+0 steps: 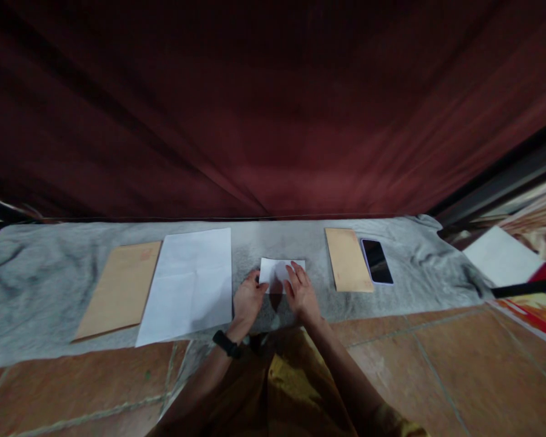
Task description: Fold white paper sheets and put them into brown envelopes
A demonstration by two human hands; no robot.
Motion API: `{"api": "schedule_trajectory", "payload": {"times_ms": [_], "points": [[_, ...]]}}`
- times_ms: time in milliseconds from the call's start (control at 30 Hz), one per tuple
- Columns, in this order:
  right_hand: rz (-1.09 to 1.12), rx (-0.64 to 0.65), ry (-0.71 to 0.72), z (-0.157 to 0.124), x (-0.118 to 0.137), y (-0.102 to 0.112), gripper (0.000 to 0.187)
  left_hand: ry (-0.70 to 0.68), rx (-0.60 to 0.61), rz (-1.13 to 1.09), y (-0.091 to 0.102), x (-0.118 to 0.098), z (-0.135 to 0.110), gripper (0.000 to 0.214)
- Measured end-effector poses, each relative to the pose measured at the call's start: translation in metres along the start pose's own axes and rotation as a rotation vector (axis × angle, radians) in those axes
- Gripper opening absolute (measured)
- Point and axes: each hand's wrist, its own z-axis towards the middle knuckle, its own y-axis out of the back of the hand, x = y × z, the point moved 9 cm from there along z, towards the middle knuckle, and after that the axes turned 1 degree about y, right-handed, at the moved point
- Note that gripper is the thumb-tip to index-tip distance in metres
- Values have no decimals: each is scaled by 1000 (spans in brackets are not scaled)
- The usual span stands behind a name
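Observation:
A small white folded sheet of paper [273, 267] lies on the grey cloth in front of me. My left hand [248, 298], with a dark band on its wrist, grips the paper's left edge, the thumb over its lower left corner. Stretched across the right part of the paper are the fingers of my right hand [303, 295], which lies flat on it. Shadows of the hands fall on the middle of the sheet. Left of my hands rests a larger white sheet [191, 282] with faint creases.
A large brown envelope [121, 285] lies at the far left, touching or close to the white sheet. To the right are a smaller brown envelope [349, 261] and a phone [378, 262]. Behind the grey cloth [418, 267] hangs a dark red curtain [273, 133]. Tiled floor [404, 370] shows in front.

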Motion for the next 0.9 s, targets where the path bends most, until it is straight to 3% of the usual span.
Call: {"api": "schedule_trajectory", "payload": {"times_ms": [233,567,733,800,900], "points": [[-172,90,-3,-4,4,-30,51,-12,-23,-26,6,-5,-6,41],[-216,101,13,-7,0,-27,52,-22,-32,57,2,0,-12,47],[-213,96,23,-8,-6,-22,53,-31,-10,273,1,-2,-18,49],[-212,101,31,-8,-6,-23,54,-113,-76,375,4,-15,-23,44],[-218,118,35,-8,-7,-25,55,-362,-170,402,-1,-46,-33,43]]}}
